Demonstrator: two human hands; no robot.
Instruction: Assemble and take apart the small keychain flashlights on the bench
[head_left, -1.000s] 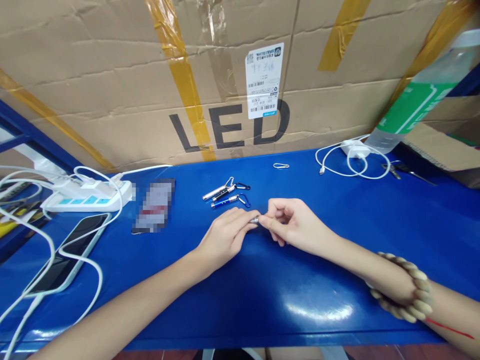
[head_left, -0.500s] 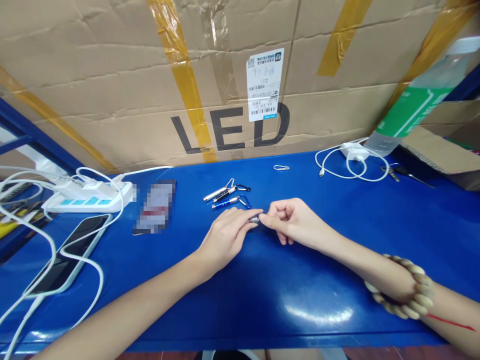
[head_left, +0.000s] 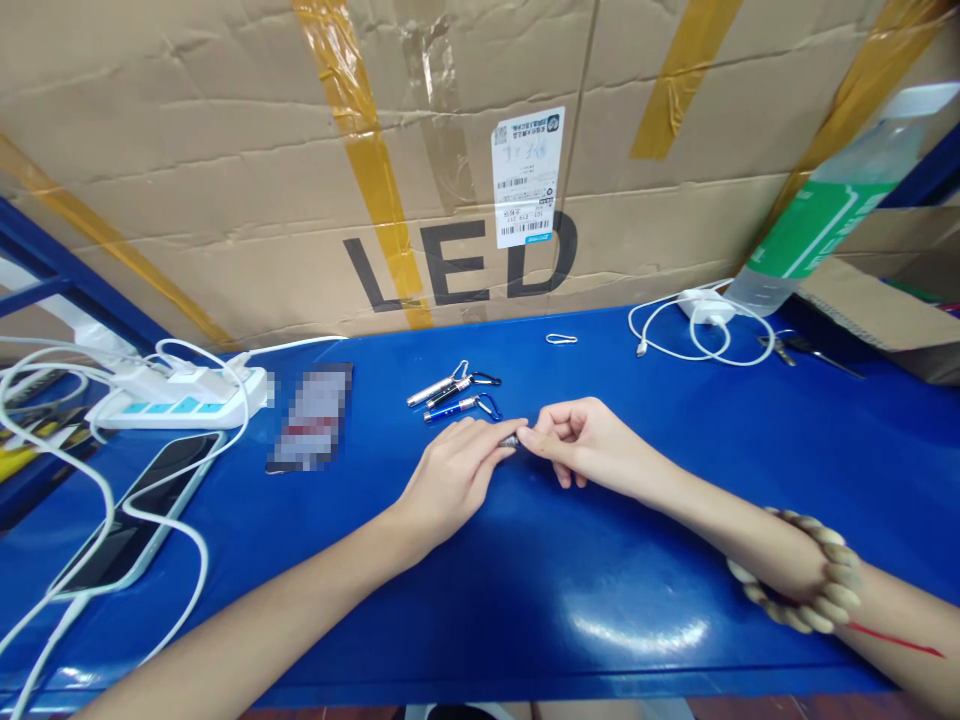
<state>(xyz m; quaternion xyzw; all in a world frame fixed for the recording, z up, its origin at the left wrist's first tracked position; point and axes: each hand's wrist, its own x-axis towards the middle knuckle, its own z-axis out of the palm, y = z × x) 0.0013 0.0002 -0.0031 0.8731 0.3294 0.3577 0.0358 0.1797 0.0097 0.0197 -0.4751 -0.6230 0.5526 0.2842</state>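
Observation:
My left hand (head_left: 450,472) and my right hand (head_left: 581,440) meet at the middle of the blue table (head_left: 675,560). Both pinch a small silver keychain flashlight (head_left: 511,440) between their fingertips; only a short bit of it shows. Just beyond the hands lie three more small keychain flashlights (head_left: 454,390) with carabiner clips, silver, black and blue. A loose silver clip (head_left: 561,339) lies farther back near the box. A beaded bracelet (head_left: 806,570) is on my right wrist.
A large cardboard box (head_left: 450,150) marked LED stands along the back. At left are a white power strip (head_left: 180,400) with cables, a phone (head_left: 135,520) on charge and a dark card (head_left: 311,415). At right lie a white charger with cable (head_left: 701,315) and a tilted plastic bottle (head_left: 817,225).
The hands stay together on the small flashlight; the fingers shift slightly. The view has drifted a little downward.

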